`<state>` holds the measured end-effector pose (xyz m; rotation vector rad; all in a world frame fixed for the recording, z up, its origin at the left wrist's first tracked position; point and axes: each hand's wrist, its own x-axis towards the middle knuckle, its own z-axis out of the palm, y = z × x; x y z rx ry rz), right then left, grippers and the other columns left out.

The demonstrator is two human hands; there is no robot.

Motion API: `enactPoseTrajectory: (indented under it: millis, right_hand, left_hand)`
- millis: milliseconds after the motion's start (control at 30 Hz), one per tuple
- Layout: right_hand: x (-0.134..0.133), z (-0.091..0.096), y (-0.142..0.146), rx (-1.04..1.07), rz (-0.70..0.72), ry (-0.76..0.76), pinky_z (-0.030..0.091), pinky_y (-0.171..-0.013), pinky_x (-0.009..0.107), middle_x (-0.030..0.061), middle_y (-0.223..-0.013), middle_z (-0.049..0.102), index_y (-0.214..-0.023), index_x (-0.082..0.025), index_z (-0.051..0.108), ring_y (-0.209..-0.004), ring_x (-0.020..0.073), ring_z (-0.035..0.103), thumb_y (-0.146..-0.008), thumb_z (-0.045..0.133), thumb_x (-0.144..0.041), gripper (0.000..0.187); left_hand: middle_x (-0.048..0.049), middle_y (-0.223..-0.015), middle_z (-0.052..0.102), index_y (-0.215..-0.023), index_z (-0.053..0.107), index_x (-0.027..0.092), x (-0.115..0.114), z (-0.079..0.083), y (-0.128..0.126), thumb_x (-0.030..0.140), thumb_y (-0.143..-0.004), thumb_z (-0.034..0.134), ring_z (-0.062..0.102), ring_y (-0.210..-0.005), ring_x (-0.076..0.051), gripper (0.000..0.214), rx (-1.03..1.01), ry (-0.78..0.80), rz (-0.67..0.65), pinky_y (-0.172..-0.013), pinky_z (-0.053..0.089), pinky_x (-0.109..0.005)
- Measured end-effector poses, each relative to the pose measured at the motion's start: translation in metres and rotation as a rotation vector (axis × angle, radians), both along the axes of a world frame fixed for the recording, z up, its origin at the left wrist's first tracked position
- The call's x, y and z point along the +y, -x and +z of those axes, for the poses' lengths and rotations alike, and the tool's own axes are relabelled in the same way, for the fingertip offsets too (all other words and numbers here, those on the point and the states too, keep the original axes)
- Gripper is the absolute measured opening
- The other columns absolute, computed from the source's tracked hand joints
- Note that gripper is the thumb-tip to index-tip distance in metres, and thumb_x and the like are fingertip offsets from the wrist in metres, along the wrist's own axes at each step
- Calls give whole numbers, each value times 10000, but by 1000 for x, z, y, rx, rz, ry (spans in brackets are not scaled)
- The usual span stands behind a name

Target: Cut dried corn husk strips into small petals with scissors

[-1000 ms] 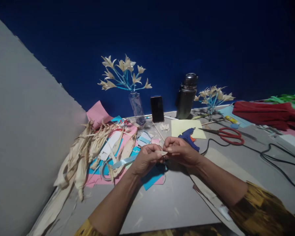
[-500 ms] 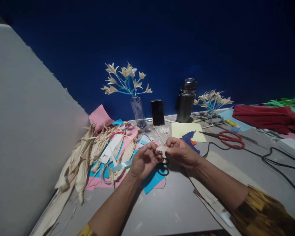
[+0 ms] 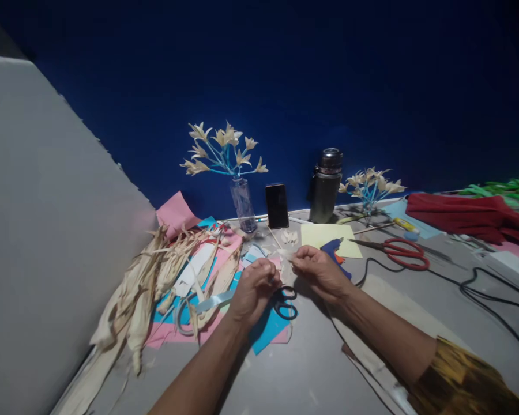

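A small pale piece of corn husk [image 3: 285,253] is pinched between the thumb and fingers of my right hand [image 3: 324,272], pointing left. Just left of it, my left hand [image 3: 255,288] is closed with its fingertips drawn together; whatever is in them, if anything, is hidden. The two hands are apart. Black-handled scissors [image 3: 286,312] lie on the table beneath and beside my left hand. Several small cut husk pieces [image 3: 290,237] rest beyond the hands. A blue glue gun [image 3: 331,251] lies beyond my right hand, on the edge of a yellow paper [image 3: 313,232].
Dried corn husks [image 3: 140,311] and coloured papers cover the left. Husk flowers stand in a clear bottle [image 3: 243,208] near a phone [image 3: 277,206] and a thermos [image 3: 324,193]. Red-handled scissors [image 3: 409,255], a black cable [image 3: 471,288] and red cloth [image 3: 462,213] lie right.
My hands have drawn apart: the left has pulled away from the husk piece and its fingers have curled in, while the right keeps holding it. The view has tilted slightly upward.
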<state>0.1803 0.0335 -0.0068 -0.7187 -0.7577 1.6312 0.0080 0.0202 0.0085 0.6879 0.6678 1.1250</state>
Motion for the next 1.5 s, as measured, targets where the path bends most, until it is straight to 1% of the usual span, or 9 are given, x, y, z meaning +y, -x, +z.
enactPoseTrajectory:
  millis: [100,267,433,633,767,967,1100,1333,1500]
  right_hand:
    - [-1,-3,4,-23,-35,5,427,-611,213,-20,-661,661,-715,-166,650,-598,94,566,-550,927,-232,329]
    - [-8,-6,11,-176,-60,-38,412,-599,228,-18,-651,661,-739,-166,667,-594,108,571,-601,906,-290,302]
    - [-11,-5,12,-275,-89,-60,402,-577,236,-18,-658,653,-748,-169,660,-587,115,555,-614,893,-331,314]
    - [-11,-2,11,-332,-97,-85,416,-578,241,-13,-674,649,-763,-170,665,-604,121,563,-619,872,-311,289]
    - [-11,2,13,-401,-44,-37,378,-498,235,-30,-568,602,-721,-166,646,-502,108,511,-618,850,-314,272]
    - [-13,4,16,-457,28,-121,375,-474,228,-24,-564,615,-700,-177,627,-486,113,519,-664,747,-227,134]
    - [-15,4,16,-481,101,-188,396,-519,226,2,-621,664,-706,-167,633,-547,123,563,-655,700,-184,86]
    - [-9,-2,14,-523,80,-222,406,-523,226,-12,-618,642,-697,-174,622,-546,122,555,-652,654,-170,56]
    - [-6,-7,13,-693,46,-310,395,-535,232,-21,-625,630,-728,-182,632,-564,134,572,-693,642,-168,39]
  left_hand:
    - [18,-704,576,-826,633,166,-3,-9,-9,278,-695,802,526,-597,-83,242,189,-54,97,-597,433,-218]
    - [33,-605,547,-698,611,170,-7,-18,-17,279,-735,755,465,-549,-85,185,443,-231,240,-549,394,-217]
    - [33,-626,556,-710,627,182,-7,-13,-15,284,-714,761,462,-571,-97,168,471,-247,305,-564,401,-224]
    - [11,-650,560,-691,644,187,-8,-13,-14,322,-726,768,486,-627,-124,186,558,-295,284,-592,423,-236]
    - [2,-674,572,-689,633,190,-1,-12,-9,319,-720,767,512,-650,-136,188,587,-319,307,-588,428,-235]
    - [-2,-630,604,-637,659,184,26,12,2,273,-690,742,511,-613,-140,133,853,-423,358,-598,407,-255]
    - [-6,-617,617,-623,646,170,54,20,-2,257,-685,676,539,-622,-152,111,1036,-516,288,-619,409,-266]
    - [14,-538,561,-558,568,172,116,4,-35,153,-653,601,499,-550,-130,103,1212,-492,158,-547,349,-244]
    - [19,-503,561,-547,590,171,140,-8,-52,91,-601,634,505,-555,-130,107,1317,-445,146,-556,350,-241]
